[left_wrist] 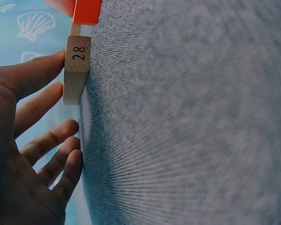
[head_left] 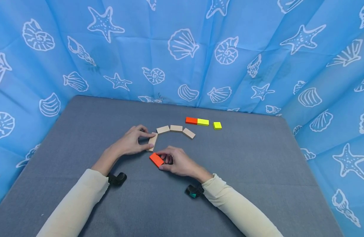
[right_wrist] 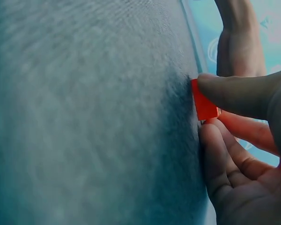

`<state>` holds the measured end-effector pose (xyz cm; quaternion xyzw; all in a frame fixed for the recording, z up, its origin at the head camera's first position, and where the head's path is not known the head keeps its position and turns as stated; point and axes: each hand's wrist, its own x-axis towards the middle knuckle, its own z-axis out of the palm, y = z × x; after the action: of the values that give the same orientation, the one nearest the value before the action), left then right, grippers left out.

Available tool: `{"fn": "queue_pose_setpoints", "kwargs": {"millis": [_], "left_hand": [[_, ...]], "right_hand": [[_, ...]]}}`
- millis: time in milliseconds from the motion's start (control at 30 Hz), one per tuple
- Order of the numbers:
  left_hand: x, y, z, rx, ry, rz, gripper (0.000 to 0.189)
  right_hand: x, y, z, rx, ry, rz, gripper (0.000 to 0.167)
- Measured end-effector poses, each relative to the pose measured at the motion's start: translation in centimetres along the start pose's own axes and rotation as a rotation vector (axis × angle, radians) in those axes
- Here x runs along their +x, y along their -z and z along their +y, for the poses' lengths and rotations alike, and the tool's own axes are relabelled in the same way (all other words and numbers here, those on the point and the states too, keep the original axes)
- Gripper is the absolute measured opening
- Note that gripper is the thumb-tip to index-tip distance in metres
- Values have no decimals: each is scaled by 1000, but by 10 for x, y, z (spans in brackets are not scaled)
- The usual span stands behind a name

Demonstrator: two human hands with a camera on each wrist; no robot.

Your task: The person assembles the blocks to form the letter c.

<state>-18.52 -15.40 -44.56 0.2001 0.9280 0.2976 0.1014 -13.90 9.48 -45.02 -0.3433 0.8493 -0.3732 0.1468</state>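
Observation:
In the head view my left hand (head_left: 129,141) pinches a plain wooden block (head_left: 152,142) by its ends, between thumb and forefinger. The left wrist view shows the number 28 on this wooden block's end (left_wrist: 78,55); the other fingers are spread beside it. Just nearer to me, my right hand (head_left: 177,161) holds an orange-red block (head_left: 156,159) by its two ends with thumb and forefinger. This orange-red block (right_wrist: 206,101) is close to the grey cloth in the right wrist view, its far side hidden by the fingers.
Three more wooden blocks (head_left: 176,128) curve on from the left hand's block in an arc. Behind them a red block (head_left: 191,120) touches a yellow block (head_left: 203,122) end to end. A short yellow block (head_left: 217,125) lies to their right. A blue shell-print curtain (head_left: 158,49) borders the grey table (head_left: 244,158).

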Motion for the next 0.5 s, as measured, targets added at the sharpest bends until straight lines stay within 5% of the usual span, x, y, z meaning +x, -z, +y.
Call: {"fn": "queue_pose_setpoints", "kwargs": {"millis": [500], "left_hand": [[-1,1,-1,-18,-7,-3,51]], "right_hand": [[7,-10,-6,-19,-1,49,46]]}}
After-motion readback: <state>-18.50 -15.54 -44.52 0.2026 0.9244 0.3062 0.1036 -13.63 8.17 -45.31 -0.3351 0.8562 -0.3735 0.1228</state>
